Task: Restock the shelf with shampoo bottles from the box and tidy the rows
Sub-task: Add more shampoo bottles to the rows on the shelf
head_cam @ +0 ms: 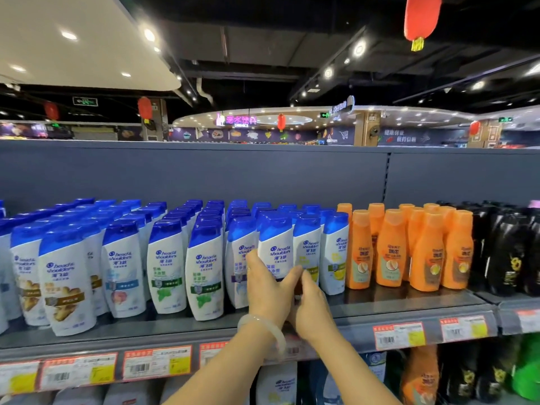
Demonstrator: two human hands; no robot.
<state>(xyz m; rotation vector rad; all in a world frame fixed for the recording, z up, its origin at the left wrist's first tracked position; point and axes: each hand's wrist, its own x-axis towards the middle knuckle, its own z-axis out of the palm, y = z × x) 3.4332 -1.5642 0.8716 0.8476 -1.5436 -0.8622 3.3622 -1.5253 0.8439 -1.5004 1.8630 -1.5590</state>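
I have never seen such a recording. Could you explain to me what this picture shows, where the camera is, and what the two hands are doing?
There is no machine here: a person works with bare hands, and the one camera sits on the person's head, looking forward and down. You see a shop shelf with rows of white shampoo bottles with blue caps, then orange bottles and black bottles to the right. Price tags hang on the shelf edge. The left hand, with a pale bangle on the wrist, holds one front-row shampoo bottle from its left side. The right hand reaches to the same bottle's base; its grip is hidden.
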